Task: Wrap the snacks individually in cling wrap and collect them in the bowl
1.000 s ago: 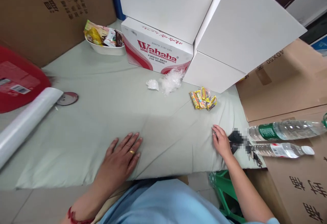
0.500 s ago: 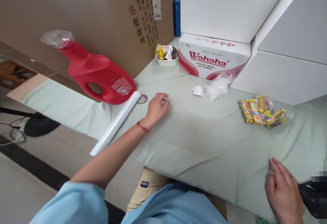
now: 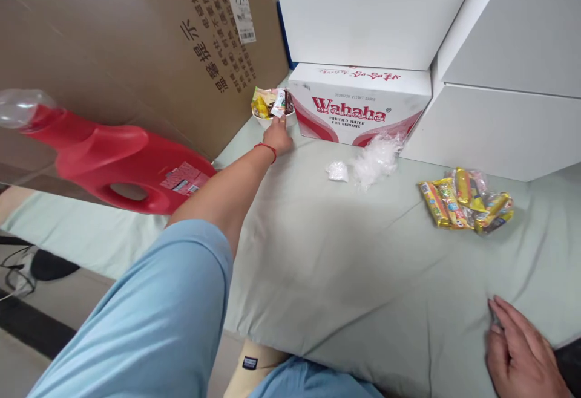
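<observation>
Reaching far forward, my left hand (image 3: 278, 136) has its fingers stretched out to the front rim of a small white bowl (image 3: 290, 120). Wrapped snacks (image 3: 271, 101) fill that bowl. The fingertips touch or nearly touch it; a firm grip is not visible. At lower right, my right hand (image 3: 520, 349) lies on the green cloth (image 3: 345, 265), fingers extended side by side, nothing seen in it. Beyond it is a loose pile of yellow-wrapped snacks (image 3: 467, 199). A small white clump (image 3: 337, 172) and crumpled clear plastic (image 3: 376, 159) lie mid-table.
Behind the bowl stand a large brown carton (image 3: 136, 41) and a Wahaha water box (image 3: 358, 107). White cabinets (image 3: 376, 11) rise above the water box. A big red jug (image 3: 113, 162) with a clear cap leans on the left, partly behind my left arm.
My left hand has moved forward from mid-table to the snack bowl. The view has shifted, and my left arm now covers the white roll. My right hand stays resting on the cloth.
</observation>
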Tool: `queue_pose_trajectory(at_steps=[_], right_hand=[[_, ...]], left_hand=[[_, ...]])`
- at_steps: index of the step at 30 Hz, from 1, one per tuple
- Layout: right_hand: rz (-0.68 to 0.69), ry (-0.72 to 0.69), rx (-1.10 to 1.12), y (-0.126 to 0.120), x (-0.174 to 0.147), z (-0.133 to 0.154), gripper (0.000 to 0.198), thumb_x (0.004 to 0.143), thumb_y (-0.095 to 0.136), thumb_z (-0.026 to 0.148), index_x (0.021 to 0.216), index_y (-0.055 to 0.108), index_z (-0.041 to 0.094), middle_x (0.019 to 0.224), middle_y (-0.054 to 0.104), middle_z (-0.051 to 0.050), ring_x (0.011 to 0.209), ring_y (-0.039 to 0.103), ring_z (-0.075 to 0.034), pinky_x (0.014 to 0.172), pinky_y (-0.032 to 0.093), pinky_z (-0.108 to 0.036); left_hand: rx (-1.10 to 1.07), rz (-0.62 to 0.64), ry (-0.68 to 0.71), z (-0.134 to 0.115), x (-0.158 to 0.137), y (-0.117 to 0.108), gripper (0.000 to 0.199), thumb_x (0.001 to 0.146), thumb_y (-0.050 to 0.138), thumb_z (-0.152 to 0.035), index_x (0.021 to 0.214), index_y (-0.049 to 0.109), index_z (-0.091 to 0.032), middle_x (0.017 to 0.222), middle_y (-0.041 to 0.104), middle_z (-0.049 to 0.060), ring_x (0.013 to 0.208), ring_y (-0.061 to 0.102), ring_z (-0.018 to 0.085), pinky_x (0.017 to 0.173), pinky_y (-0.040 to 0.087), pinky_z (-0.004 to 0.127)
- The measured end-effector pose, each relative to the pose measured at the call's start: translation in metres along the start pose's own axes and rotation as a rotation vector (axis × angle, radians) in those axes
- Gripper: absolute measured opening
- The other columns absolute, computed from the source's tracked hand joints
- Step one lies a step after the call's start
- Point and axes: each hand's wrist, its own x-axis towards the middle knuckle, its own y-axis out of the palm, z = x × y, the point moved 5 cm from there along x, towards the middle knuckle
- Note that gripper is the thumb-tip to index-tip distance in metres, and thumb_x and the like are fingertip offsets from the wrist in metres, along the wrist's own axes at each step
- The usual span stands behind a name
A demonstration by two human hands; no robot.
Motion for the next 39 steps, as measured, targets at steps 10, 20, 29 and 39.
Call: queue_pose_trajectory(at_steps=[10, 20, 29, 39], right_hand=[[-0.007, 0.051, 0.012, -0.001, 0.002, 0.003, 0.054, 0.102, 0.043, 0.034, 0.152, 0.057, 0.019, 0.139, 0.067, -0.018, 0.123, 0.066, -0.039, 0.112, 0.049, -0.060], [-0.012, 0.075, 0.004, -0.010, 0.009, 0.013, 0.044, 0.103, 0.047, 0.028, 0.142, 0.064, 0.017, 0.138, 0.069, -0.017, 0.122, 0.067, -0.034, 0.109, 0.051, -0.052], [-0.047, 0.071, 0.052, -0.011, 0.012, 0.014, 0.042, 0.103, 0.046, 0.029, 0.137, 0.067, 0.016, 0.135, 0.071, -0.018, 0.120, 0.068, -0.034, 0.109, 0.051, -0.053], [-0.095, 0.035, 0.074, -0.004, 0.008, 0.006, 0.042, 0.102, 0.045, 0.029, 0.136, 0.067, 0.018, 0.134, 0.070, -0.017, 0.121, 0.067, -0.033, 0.109, 0.051, -0.052]], left_hand=[[-0.042, -0.170, 0.087, 0.008, -0.024, -0.017, 0.086, 0.084, 0.060, -0.016, 0.165, 0.034, -0.012, 0.171, 0.035, 0.021, 0.151, 0.042, 0.038, 0.124, 0.036, 0.053], [-0.045, -0.137, -0.042, 0.010, -0.011, -0.009, 0.047, 0.099, 0.055, -0.037, 0.133, 0.063, -0.005, 0.150, 0.050, 0.018, 0.136, 0.055, 0.035, 0.117, 0.039, 0.044], [-0.066, -0.149, 0.112, 0.029, -0.164, -0.031, 0.025, 0.095, 0.054, -0.036, 0.097, 0.070, -0.017, 0.105, 0.069, 0.013, 0.100, 0.066, 0.029, 0.093, 0.050, 0.038], [-0.969, -0.284, -0.031, -0.030, -0.221, -0.056, 0.012, 0.093, 0.067, -0.032, 0.090, 0.062, -0.022, 0.085, 0.060, -0.001, 0.075, 0.053, 0.014, 0.069, 0.044, 0.024]])
